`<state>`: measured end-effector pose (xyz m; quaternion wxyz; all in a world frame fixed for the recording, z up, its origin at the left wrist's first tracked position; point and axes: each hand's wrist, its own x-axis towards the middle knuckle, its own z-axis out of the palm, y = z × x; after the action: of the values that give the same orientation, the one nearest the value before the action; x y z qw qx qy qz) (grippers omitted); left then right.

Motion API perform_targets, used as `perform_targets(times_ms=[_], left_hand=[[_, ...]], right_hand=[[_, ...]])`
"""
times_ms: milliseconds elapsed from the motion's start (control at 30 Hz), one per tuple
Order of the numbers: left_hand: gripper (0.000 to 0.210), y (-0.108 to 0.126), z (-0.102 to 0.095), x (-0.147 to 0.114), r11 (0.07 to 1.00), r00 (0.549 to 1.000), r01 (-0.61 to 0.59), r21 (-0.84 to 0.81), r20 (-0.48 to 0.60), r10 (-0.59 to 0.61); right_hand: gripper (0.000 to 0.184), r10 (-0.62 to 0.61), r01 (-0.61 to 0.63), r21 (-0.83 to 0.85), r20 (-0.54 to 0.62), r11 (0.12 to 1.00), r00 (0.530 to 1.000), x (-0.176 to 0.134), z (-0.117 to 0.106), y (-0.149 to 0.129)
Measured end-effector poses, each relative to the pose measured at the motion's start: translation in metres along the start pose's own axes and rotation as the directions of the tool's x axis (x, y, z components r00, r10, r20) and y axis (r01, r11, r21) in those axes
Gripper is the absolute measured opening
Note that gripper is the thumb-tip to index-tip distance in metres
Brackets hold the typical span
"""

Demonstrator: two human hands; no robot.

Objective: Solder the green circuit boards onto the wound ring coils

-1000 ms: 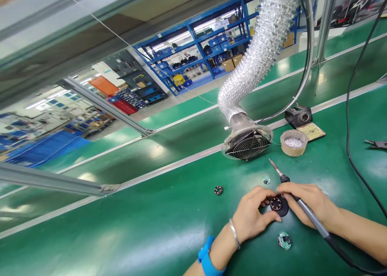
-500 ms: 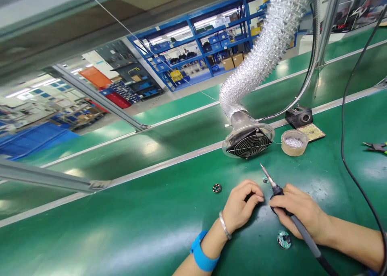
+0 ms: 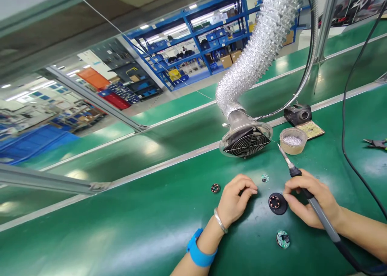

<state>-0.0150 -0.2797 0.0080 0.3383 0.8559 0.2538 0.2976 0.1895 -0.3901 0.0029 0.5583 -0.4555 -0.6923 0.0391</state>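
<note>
My right hand (image 3: 311,201) grips a soldering iron (image 3: 305,193), its tip pointing up and away toward the fume fan. The fingertips of that hand touch a black round part with a copper-coloured ring (image 3: 277,203) lying on the green mat (image 3: 151,227). My left hand (image 3: 234,199) rests on the mat to the left of that part, fingers curled loosely and holding nothing. A small round coil piece (image 3: 215,188) lies left of it. Two small green round circuit boards lie nearby, one (image 3: 265,178) beyond the hands and one (image 3: 282,239) nearer to me.
A fume extractor fan (image 3: 246,141) on a silver flexible duct (image 3: 260,46) stands behind the hands. A tape roll holding solder bits (image 3: 292,140), an iron stand with sponge (image 3: 302,119), a black cable (image 3: 347,147) and pliers (image 3: 376,143) lie to the right.
Both hands were closed together over the black round part. They have drawn apart, the left hand let go, the part now lies uncovered, and the iron tip swung up to the right.
</note>
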Motion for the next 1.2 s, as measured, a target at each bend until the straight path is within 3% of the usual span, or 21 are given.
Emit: perform_targets(times_ms=[67, 200, 300, 467, 567, 733, 867, 933, 1000, 1100, 1200], left_hand=[[0.013, 0.000, 0.002, 0.004, 0.997, 0.998, 0.057, 0.058, -0.017, -0.056], [0.016, 0.004, 0.016, 0.018, 0.969, 0.982, 0.168, 0.182, 0.060, -0.181], [0.021, 0.005, 0.023, 0.027, 0.960, 0.968, 0.231, 0.161, 0.063, -0.243], [0.004, 0.008, 0.024, 0.029, 0.958, 0.958, 0.285, 0.033, 0.032, -0.286], [0.008, 0.016, 0.025, 0.024, 0.941, 0.945, 0.326, -0.091, 0.012, -0.326], [0.020, 0.043, 0.029, 0.015, 0.754, 0.874, 0.424, -0.503, 0.009, -0.485], [0.021, 0.056, 0.028, 0.009, 0.679, 0.867, 0.442, -0.587, 0.084, -0.492], [0.014, 0.055, 0.024, 0.006, 0.727, 0.883, 0.433, -0.533, 0.090, -0.460], [0.011, 0.050, 0.018, 0.002, 0.854, 0.933, 0.345, -0.390, 0.039, -0.359], [0.032, 0.036, 0.011, -0.004, 0.992, 1.000, 0.016, -0.128, 0.029, -0.012], [0.031, 0.023, 0.013, -0.007, 0.946, 0.941, -0.321, 0.049, 0.132, 0.313]], right_hand=[[0.033, 0.025, -0.025, -0.020, -0.013, 0.999, 1.000, 0.002, 0.000, 0.004], [0.032, 0.063, -0.064, -0.050, -0.018, 0.997, 0.998, 0.005, 0.001, 0.011], [0.030, 0.080, -0.081, -0.077, -0.006, 0.994, 0.997, 0.005, 0.001, 0.014], [0.029, 0.042, -0.040, -0.110, 0.020, 0.993, 0.999, 0.004, 0.004, 0.014], [0.027, 0.014, -0.013, -0.130, 0.009, 0.991, 1.000, 0.004, 0.009, 0.010], [0.027, -0.034, 0.026, -0.168, -0.046, 0.985, 0.998, 0.004, 0.019, -0.003], [0.027, -0.090, 0.079, -0.161, -0.058, 0.984, 0.994, 0.007, 0.018, -0.011], [0.029, -0.113, 0.108, -0.139, -0.021, 0.984, 0.993, 0.012, 0.011, -0.010], [0.029, -0.102, 0.109, -0.127, 0.060, 0.986, 0.993, 0.019, 0.000, -0.007], [0.028, -0.027, 0.056, -0.117, 0.239, 0.992, 0.971, 0.034, -0.014, -0.001], [0.030, -0.010, 0.038, -0.070, 0.359, 0.997, 0.933, 0.044, -0.019, 0.002]])
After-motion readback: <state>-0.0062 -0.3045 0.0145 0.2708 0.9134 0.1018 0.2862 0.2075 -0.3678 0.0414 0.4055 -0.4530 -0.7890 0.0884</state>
